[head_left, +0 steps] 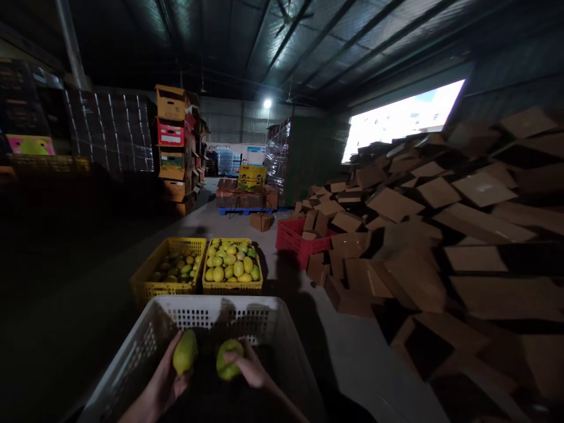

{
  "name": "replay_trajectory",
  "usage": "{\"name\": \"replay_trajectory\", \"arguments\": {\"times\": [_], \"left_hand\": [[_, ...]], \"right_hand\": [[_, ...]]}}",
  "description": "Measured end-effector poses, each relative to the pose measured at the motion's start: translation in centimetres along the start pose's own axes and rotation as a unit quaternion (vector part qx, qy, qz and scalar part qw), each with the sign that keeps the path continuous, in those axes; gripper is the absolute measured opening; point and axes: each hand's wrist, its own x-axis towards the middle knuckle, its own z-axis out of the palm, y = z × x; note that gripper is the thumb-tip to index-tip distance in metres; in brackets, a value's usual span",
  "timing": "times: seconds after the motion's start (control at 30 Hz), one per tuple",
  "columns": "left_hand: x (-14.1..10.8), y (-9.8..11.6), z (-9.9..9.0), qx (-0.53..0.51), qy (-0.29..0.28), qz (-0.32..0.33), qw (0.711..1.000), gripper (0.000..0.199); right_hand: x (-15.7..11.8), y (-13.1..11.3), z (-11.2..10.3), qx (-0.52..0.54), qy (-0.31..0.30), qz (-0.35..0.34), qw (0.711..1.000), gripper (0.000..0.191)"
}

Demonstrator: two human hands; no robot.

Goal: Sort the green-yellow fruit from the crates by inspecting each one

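Note:
My left hand (165,370) is closed around a yellow-green mango (185,351), holding it upright at the left inside of a white plastic crate (259,302). A second, greener mango (227,369) sits in my right hand (252,365), with the thumb pressed over its near side. Both fruits are held apart from each other, above the dark inside of the crate. Shadow hides the crate's bottom. Just beyond its far rim stands a yellow crate (232,286) heaped with yellow and green mangoes (229,264).
Another yellow crate (165,288), with fewer mangoes, stands to its left. A large pile of cardboard boxes (396,258) fills the right side, with a red crate (291,235) at its edge. Stacked boxes (171,158) and a blue pallet (240,210) are farther back.

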Motion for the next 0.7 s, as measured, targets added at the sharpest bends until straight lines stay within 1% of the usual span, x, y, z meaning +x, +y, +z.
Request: {"name": "replay_trajectory", "arguments": {"times": [0.07, 0.1, 0.17, 0.23, 0.27, 0.33, 0.43, 0.5, 0.53, 0.6, 0.63, 0.7], "left_hand": [[-0.2, -0.2, 0.4, 0.024, 0.024, 0.003, 0.999, 0.036], [-0.3, -0.3, 0.6, 0.039, 0.023, -0.003, 0.999, 0.042], [-0.5, -0.6, 0.9, 0.069, 0.004, 0.005, 0.998, 0.053], [-0.6, -0.9, 1.0, 0.087, -0.013, 0.032, 0.996, 0.064], [-0.7, -1.0, 1.1, 0.089, -0.015, 0.036, 0.995, 0.066], [-0.9, -1.1, 1.2, 0.074, -0.018, 0.019, 0.997, 0.059], [-1.3, -0.7, 1.5, 0.035, -0.045, -0.025, 0.998, 0.037], [-1.6, -0.2, 1.7, 0.019, -0.032, -0.028, 0.999, 0.025], [-1.7, 0.0, 1.8, 0.014, -0.014, -0.024, 1.0, 0.021], [-2.0, 0.3, 1.9, 0.001, 0.016, -0.025, 1.0, 0.016], [-2.1, 0.5, 2.0, -0.009, 0.015, -0.029, 0.999, 0.018], [-2.2, 0.7, 1.9, -0.032, -0.012, -0.036, 0.999, 0.027]], "right_hand": [[0.7, 0.2, 0.3, 0.035, 0.034, 0.025, 0.998, 0.056], [0.9, 0.1, 0.4, 0.045, 0.044, 0.031, 0.998, 0.058], [1.0, -0.5, 0.5, 0.043, 0.035, 0.018, 0.998, 0.058], [0.8, -1.3, 0.5, 0.031, 0.018, -0.012, 0.999, 0.054], [0.6, -1.7, 0.5, 0.023, 0.007, -0.023, 0.999, 0.051], [0.2, -2.0, 0.5, 0.016, -0.015, -0.026, 0.999, 0.044], [0.0, -1.7, 0.5, 0.042, -0.062, -0.003, 0.997, 0.033], [0.0, -1.3, 0.5, 0.061, -0.09, 0.011, 0.994, 0.026], [0.0, -1.2, 0.5, 0.066, -0.104, 0.018, 0.992, 0.027], [0.0, -1.2, 0.5, 0.087, -0.119, 0.032, 0.989, 0.037], [0.0, -1.3, 0.4, 0.109, -0.123, 0.041, 0.986, 0.043], [0.1, -1.6, 0.2, 0.163, -0.11, 0.064, 0.978, 0.054]]}}
